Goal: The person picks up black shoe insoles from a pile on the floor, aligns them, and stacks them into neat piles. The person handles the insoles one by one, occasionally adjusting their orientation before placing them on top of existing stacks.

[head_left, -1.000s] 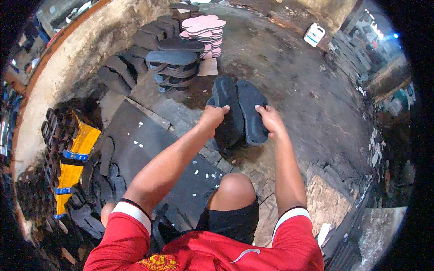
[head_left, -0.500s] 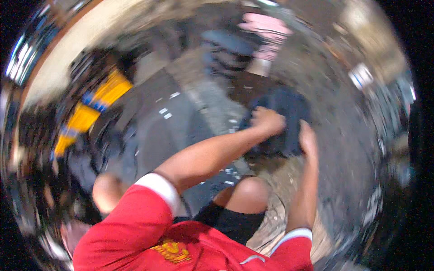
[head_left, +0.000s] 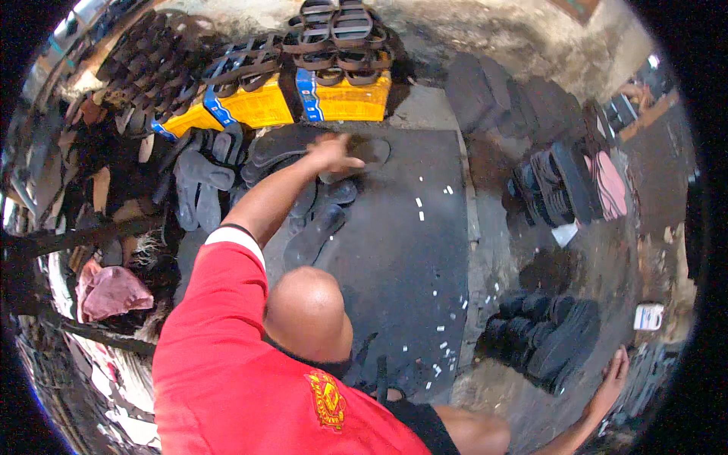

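Observation:
My left hand [head_left: 331, 154] reaches over a pile of dark shoe soles, its thumb and fingers apart. Just beyond its fingertips lies a dark sole [head_left: 373, 154]; whether they touch cannot be made out. Another long sole [head_left: 284, 142] lies left of the hand, and a smaller grey sole [head_left: 315, 235] lies nearer me. Low at the right, my right hand [head_left: 616, 373] has its fingers stretched out and holds nothing. Left of it, a row of black soles [head_left: 550, 337] sits on the floor, apart from both hands.
Yellow crates [head_left: 345, 98] topped with strapped sandals stand at the far side. White scraps dot the dark mat [head_left: 402, 280]. At the right are upright dark soles [head_left: 557, 182], pink soles [head_left: 607, 186] and a white container [head_left: 648, 317]. A pink cloth-like piece [head_left: 114, 292] lies left.
Both hands have come off the dark stack at the right. My left hand has swung to the far-left soles, and my right hand has moved outward. The view has turned left.

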Available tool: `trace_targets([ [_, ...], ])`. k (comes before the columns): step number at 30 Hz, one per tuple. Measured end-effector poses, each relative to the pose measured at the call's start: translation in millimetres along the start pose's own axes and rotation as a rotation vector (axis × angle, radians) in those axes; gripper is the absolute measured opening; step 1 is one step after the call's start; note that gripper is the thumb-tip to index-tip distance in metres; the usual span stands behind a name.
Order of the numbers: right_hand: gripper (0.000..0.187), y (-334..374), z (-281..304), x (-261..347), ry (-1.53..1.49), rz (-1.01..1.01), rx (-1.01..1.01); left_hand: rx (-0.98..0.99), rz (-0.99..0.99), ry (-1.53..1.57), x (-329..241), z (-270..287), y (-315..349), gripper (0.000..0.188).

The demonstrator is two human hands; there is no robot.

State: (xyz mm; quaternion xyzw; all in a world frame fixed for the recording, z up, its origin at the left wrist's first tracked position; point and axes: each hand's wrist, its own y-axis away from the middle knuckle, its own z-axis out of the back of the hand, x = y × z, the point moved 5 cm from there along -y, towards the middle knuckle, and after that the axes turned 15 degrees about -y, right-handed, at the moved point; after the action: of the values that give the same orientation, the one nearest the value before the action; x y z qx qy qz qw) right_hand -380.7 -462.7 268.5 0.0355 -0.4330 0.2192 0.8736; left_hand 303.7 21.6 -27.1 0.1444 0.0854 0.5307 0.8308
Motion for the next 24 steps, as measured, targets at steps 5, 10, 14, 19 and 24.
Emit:
trace_targets([
  [5,0.041,32.8,-125.2,114.5,0.324,0.029,0.229,-0.059,0.513,0.070,208.7,-59.0,-39.0,0.099],
  [10,0.043,46.3,-283.1,145.8,0.195,0.115,0.542,-0.019,0.307,0.156,197.9,-99.9,-26.5,0.090],
  [14,0.053,76.2,-444.7,120.1,0.119,0.132,0.869,-0.072,0.049,0.000,103.1,-103.0,38.2,0.082],
  [19,0.080,145.1,-608.4,86.7,0.000,0.383,0.898,-0.090,-0.161,-0.034,43.2,-113.1,115.0,0.092],
  [24,0.085,197.6,-638.2,55.2,0.163,0.390,0.759,-0.250,-0.384,-0.041,41.5,-121.7,156.1,0.108],
])
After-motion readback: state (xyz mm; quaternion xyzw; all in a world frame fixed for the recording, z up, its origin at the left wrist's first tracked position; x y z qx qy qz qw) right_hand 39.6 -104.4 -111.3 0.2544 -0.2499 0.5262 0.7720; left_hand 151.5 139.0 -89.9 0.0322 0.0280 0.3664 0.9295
